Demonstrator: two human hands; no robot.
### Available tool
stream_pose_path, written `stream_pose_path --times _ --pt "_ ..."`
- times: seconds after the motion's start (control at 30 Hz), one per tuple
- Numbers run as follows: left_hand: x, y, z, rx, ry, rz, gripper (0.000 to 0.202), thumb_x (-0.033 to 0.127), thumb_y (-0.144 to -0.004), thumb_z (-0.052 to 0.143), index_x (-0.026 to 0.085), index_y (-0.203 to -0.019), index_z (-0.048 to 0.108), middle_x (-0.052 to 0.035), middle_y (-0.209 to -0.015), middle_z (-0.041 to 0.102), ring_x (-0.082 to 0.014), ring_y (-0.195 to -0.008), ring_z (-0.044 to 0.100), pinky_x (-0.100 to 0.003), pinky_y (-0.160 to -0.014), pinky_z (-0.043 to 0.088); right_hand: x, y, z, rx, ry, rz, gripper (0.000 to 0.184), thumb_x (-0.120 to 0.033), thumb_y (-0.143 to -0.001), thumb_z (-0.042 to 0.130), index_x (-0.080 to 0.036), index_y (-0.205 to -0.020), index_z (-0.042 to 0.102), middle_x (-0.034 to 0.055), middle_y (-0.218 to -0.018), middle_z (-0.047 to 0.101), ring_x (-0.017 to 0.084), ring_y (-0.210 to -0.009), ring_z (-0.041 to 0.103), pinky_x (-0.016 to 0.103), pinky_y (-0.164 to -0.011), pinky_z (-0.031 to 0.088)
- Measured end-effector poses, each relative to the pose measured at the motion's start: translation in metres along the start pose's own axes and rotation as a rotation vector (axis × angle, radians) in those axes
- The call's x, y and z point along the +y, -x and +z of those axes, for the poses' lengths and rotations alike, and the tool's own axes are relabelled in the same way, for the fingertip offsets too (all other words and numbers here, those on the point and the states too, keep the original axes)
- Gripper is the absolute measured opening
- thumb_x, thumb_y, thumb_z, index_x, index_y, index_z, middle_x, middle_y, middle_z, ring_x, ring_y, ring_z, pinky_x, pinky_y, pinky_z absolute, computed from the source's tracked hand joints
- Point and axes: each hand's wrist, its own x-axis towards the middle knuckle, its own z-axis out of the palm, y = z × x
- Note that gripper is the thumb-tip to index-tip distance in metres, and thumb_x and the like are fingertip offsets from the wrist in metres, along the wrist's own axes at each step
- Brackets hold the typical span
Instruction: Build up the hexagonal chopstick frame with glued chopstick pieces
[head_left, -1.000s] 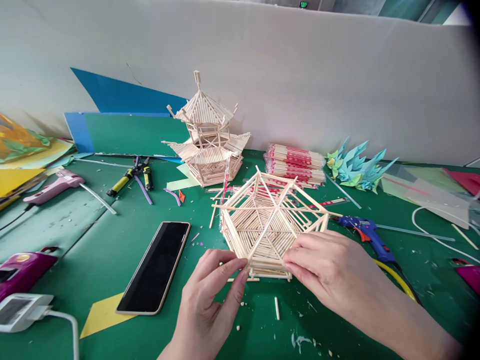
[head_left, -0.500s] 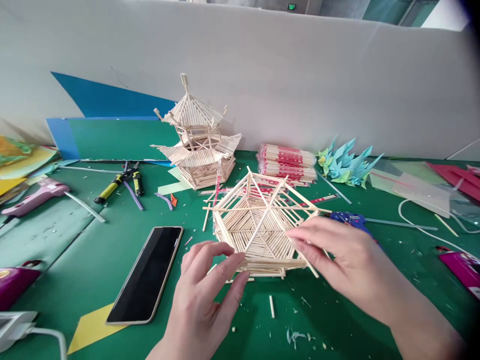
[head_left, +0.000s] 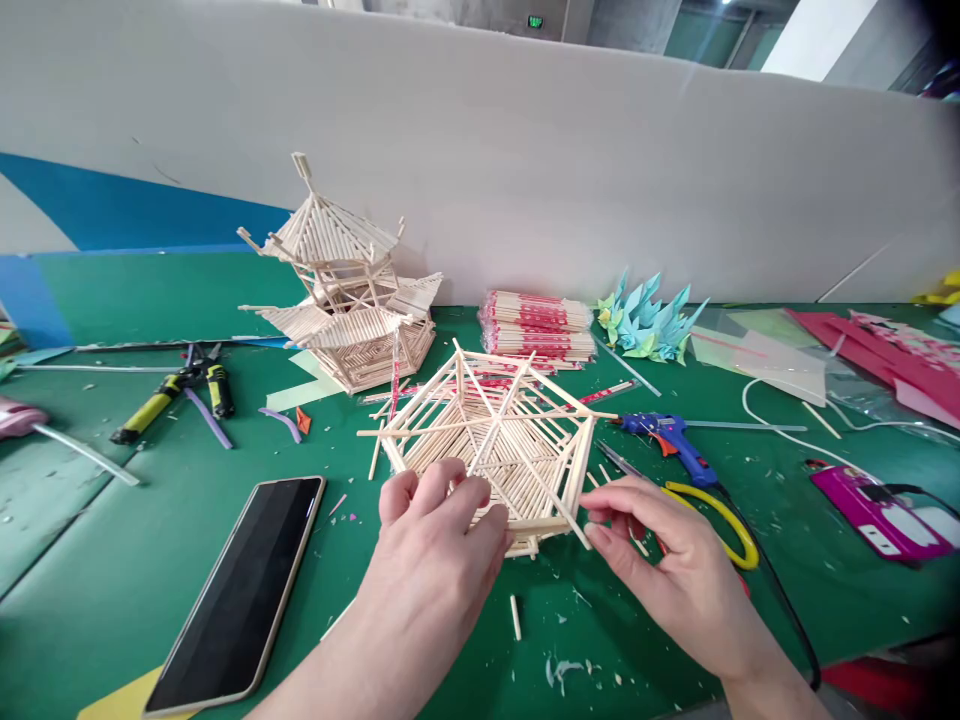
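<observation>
A six-sided frame of wooden sticks [head_left: 517,470] stands in front of me, with several sticks crossing over its top. My left hand [head_left: 442,530] is closed, its fingers curled over the front left rim at the lower end of a crossing wooden stick [head_left: 491,430]. The fingertips are partly hidden. My right hand [head_left: 667,550] is at the front right corner, thumb and forefinger apart. They touch or nearly touch the projecting end of another crossing stick [head_left: 559,500].
Behind stand a stick pagoda [head_left: 337,290], wrapped stick bundles [head_left: 536,325] and blue folded paper [head_left: 649,315]. A blue glue gun [head_left: 675,440] and yellow-handled tool [head_left: 720,510] lie right. Pliers [head_left: 180,390] and a phone [head_left: 240,590] lie left.
The view has turned rightward. My left hand has moved over the front rim and its fingers have curled. My right hand has drawn back off the stick toward its outer end.
</observation>
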Motion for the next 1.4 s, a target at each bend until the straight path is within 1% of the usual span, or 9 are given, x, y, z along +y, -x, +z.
stream_pose_path --times 0.2,0.43,0.53,0.8,0.93,1.03,1.17,1.3,1.4 --pt "-0.002 -0.002 0.0 -0.008 0.029 0.008 0.021 0.014 -0.082 0.046 0.021 -0.07 0.061 -0.0038 -0.076 0.063 -0.0248 -0.085 0.049 -0.041 -0.07 0.028 -0.005 0.0 0.006 -0.031 0.028 0.052 0.013 -0.029 -0.082 0.058 -0.024 -0.093 0.061 0.0005 -0.083 0.065 0.013 -0.066 0.056 0.023 -0.06 0.049" --pt "-0.002 -0.001 0.001 0.003 0.054 -0.004 0.022 0.014 -0.083 0.044 0.02 -0.07 0.061 -0.0037 -0.076 0.062 -0.0235 -0.083 0.047 -0.041 -0.069 0.028 -0.006 0.001 0.008 -0.031 0.017 0.086 0.012 -0.028 -0.082 0.057 -0.024 -0.092 0.062 -0.0015 -0.077 0.066 0.011 -0.064 0.058 0.019 -0.058 0.05" --pt "-0.002 -0.001 -0.002 -0.023 0.04 -0.001 0.024 0.014 -0.083 0.043 0.02 -0.069 0.061 -0.0042 -0.076 0.061 -0.0238 -0.083 0.047 -0.041 -0.069 0.028 -0.006 0.001 0.006 -0.039 0.012 0.087 0.013 -0.028 -0.082 0.057 -0.024 -0.094 0.061 -0.0014 -0.078 0.066 0.011 -0.065 0.059 0.019 -0.06 0.05" --pt "0.0 -0.004 -0.009 -0.092 0.018 0.023 0.019 0.019 -0.085 0.045 0.02 -0.075 0.061 -0.0043 -0.078 0.06 -0.0243 -0.084 0.046 -0.04 -0.068 0.028 -0.006 0.002 0.007 -0.06 -0.012 0.116 0.015 -0.03 -0.083 0.056 -0.023 -0.095 0.06 -0.0003 -0.082 0.066 0.012 -0.067 0.059 0.021 -0.061 0.051" --pt "0.008 -0.014 -0.006 -0.109 -0.039 0.06 0.024 0.018 -0.085 0.044 0.019 -0.067 0.059 -0.0042 -0.071 0.059 -0.0231 -0.078 0.047 -0.039 -0.065 0.028 -0.006 0.001 0.006 -0.055 -0.017 0.106 0.015 -0.031 -0.084 0.056 -0.023 -0.095 0.06 0.0 -0.083 0.066 0.012 -0.066 0.058 0.022 -0.062 0.05" --pt "0.014 -0.021 -0.004 -0.173 -0.087 0.094 0.024 0.013 -0.083 0.047 0.017 -0.062 0.057 -0.0044 -0.067 0.058 -0.0216 -0.073 0.047 -0.037 -0.062 0.027 -0.005 0.001 0.007 -0.05 -0.018 0.093 0.014 -0.032 -0.083 0.056 -0.022 -0.093 0.058 -0.0003 -0.08 0.064 0.013 -0.065 0.056 0.023 -0.061 0.048" --pt "0.016 -0.027 -0.003 -0.246 -0.13 0.101 0.022 0.011 -0.082 0.049 0.017 -0.062 0.057 -0.0049 -0.069 0.06 -0.0222 -0.073 0.049 -0.037 -0.061 0.028 -0.005 0.0 0.007 -0.055 -0.016 0.089 0.011 -0.033 -0.083 0.056 -0.022 -0.086 0.055 -0.0018 -0.074 0.059 0.012 -0.062 0.053 0.022 -0.058 0.046" --pt "0.015 -0.029 -0.003 -0.263 -0.136 0.104 0.021 0.012 -0.082 0.049 0.017 -0.063 0.057 -0.0047 -0.07 0.06 -0.0232 -0.075 0.05 -0.037 -0.061 0.027 -0.008 -0.002 0.006 -0.061 -0.025 0.083 0.009 -0.031 -0.084 0.055 -0.022 -0.083 0.054 -0.0024 -0.073 0.057 0.011 -0.062 0.052 0.021 -0.056 0.045" --pt "0.015 -0.03 -0.003 -0.248 -0.126 0.118 0.021 0.012 -0.082 0.05 0.017 -0.063 0.057 -0.0044 -0.07 0.06 -0.0224 -0.074 0.05 -0.037 -0.06 0.026 -0.008 -0.002 0.005 -0.065 -0.026 0.084 0.009 -0.03 -0.084 0.055 -0.022 -0.084 0.053 -0.0023 -0.072 0.057 0.011 -0.06 0.052 0.021 -0.055 0.046"
